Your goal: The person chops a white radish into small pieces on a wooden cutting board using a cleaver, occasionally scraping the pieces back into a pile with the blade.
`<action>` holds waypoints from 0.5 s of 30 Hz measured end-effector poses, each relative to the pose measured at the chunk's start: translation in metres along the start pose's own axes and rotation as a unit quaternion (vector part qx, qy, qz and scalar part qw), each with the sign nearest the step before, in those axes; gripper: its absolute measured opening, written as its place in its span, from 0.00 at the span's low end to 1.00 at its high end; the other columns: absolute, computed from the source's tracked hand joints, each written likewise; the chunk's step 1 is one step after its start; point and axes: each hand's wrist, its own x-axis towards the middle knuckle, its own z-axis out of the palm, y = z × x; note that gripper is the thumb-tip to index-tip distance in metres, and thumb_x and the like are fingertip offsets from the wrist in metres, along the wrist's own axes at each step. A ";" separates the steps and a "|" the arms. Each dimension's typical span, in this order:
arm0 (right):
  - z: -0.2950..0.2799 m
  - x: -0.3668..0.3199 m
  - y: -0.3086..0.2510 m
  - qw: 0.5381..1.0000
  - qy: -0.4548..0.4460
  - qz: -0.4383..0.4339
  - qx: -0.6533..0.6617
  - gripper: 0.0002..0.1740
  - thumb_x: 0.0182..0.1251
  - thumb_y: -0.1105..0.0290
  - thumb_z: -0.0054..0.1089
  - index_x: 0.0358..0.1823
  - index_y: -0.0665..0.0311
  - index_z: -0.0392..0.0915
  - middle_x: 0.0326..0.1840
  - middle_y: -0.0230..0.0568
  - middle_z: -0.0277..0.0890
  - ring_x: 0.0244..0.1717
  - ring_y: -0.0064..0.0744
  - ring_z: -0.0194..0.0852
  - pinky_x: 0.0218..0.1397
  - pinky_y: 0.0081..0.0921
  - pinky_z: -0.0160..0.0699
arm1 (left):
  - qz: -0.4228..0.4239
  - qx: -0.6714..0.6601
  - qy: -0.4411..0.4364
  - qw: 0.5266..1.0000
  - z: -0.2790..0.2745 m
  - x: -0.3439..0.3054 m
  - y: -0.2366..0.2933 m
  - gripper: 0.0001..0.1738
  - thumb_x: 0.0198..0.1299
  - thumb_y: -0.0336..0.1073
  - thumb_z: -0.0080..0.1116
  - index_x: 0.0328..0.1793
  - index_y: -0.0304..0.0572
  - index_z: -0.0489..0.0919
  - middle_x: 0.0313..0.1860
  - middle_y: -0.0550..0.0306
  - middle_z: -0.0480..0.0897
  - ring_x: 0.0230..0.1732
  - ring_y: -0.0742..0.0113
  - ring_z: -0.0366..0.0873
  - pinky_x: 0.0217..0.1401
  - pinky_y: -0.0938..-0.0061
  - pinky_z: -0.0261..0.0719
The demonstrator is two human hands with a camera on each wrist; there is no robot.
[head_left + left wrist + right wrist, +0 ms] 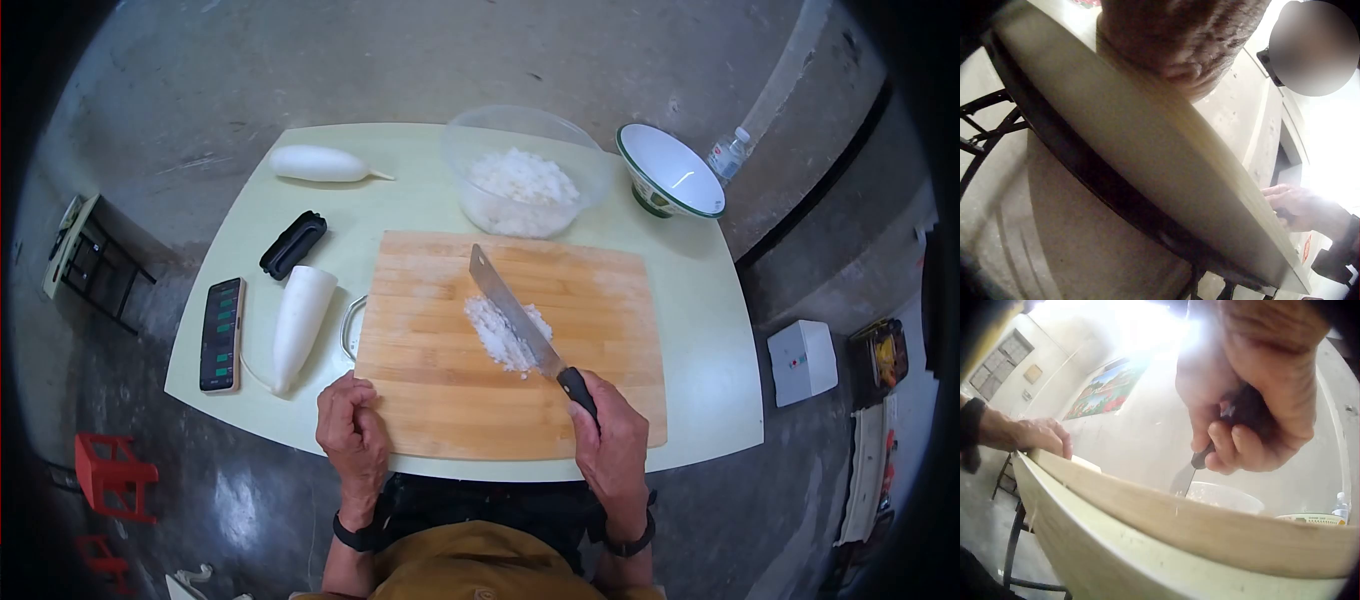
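My right hand (pixel 612 440) grips the black handle of a kitchen knife (pixel 515 315), its fingers wrapped round it in the right wrist view. The blade slants away to the left over a small heap of finely chopped white radish (pixel 490 328). This heap lies mid-way on a wooden cutting board (pixel 430 405). At the board's front left edge rests my left hand (pixel 354 430), fingers loosely curled and nothing visible in them. Left of the board lies a cut white radish (pixel 304 318). In the left wrist view the left palm's heel (pixel 1185 44) presses close to the board's edge.
Behind the board stands a clear plastic bowl (pixel 590 185) with chopped radish inside. To its right are a green-rimmed bowl (pixel 670 170) and a plastic bottle (pixel 730 153). A whole radish (pixel 318 164), a black case (pixel 293 244) and a phone (pixel 222 335) lie on the table's left side.
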 end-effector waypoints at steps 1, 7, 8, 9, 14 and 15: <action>-0.001 0.000 0.000 1.000 -0.017 0.018 -0.006 0.20 0.64 0.81 0.61 0.58 0.67 0.78 0.43 0.52 0.81 0.40 0.52 0.82 0.43 0.37 0.81 | 0.006 0.003 0.006 1.000 0.001 0.000 -0.001 0.17 0.47 0.10 0.44 0.37 0.33 0.79 0.38 0.47 0.83 0.47 0.47 0.83 0.60 0.58 0.82; 0.001 0.001 0.005 1.000 0.001 0.002 -0.022 0.20 0.64 0.80 0.61 0.58 0.68 0.77 0.43 0.53 0.81 0.41 0.53 0.82 0.43 0.37 0.81 | 0.002 0.000 0.001 1.000 0.000 0.001 0.001 0.18 0.47 0.10 0.43 0.37 0.33 0.79 0.38 0.47 0.83 0.47 0.48 0.83 0.60 0.58 0.82; 0.001 0.002 0.006 0.999 -0.021 0.009 -0.039 0.19 0.64 0.80 0.61 0.58 0.68 0.77 0.43 0.53 0.81 0.41 0.53 0.83 0.43 0.37 0.81 | 0.003 -0.001 0.000 1.000 0.000 0.001 0.000 0.18 0.47 0.10 0.43 0.37 0.33 0.79 0.38 0.47 0.83 0.47 0.48 0.83 0.60 0.58 0.82; 0.000 0.003 0.005 0.999 -0.020 0.007 -0.039 0.19 0.64 0.80 0.61 0.58 0.68 0.77 0.43 0.53 0.81 0.41 0.53 0.83 0.43 0.37 0.81 | 0.009 0.000 0.004 1.000 0.001 0.002 -0.001 0.18 0.47 0.10 0.43 0.37 0.33 0.79 0.38 0.47 0.83 0.47 0.48 0.83 0.60 0.59 0.82; 0.002 -0.001 0.004 1.000 -0.017 0.000 -0.020 0.18 0.65 0.79 0.62 0.57 0.68 0.77 0.42 0.54 0.81 0.41 0.53 0.83 0.42 0.37 0.82 | -0.003 0.005 0.005 1.000 0.001 0.000 0.000 0.18 0.47 0.10 0.43 0.37 0.33 0.79 0.38 0.47 0.83 0.46 0.49 0.83 0.59 0.59 0.82; 0.000 -0.002 0.001 1.000 -0.016 0.001 -0.020 0.18 0.65 0.79 0.62 0.57 0.68 0.77 0.42 0.54 0.81 0.41 0.53 0.83 0.42 0.37 0.82 | 0.003 0.001 0.005 1.000 0.001 -0.001 -0.002 0.18 0.47 0.10 0.43 0.37 0.33 0.79 0.38 0.47 0.83 0.46 0.48 0.83 0.59 0.59 0.82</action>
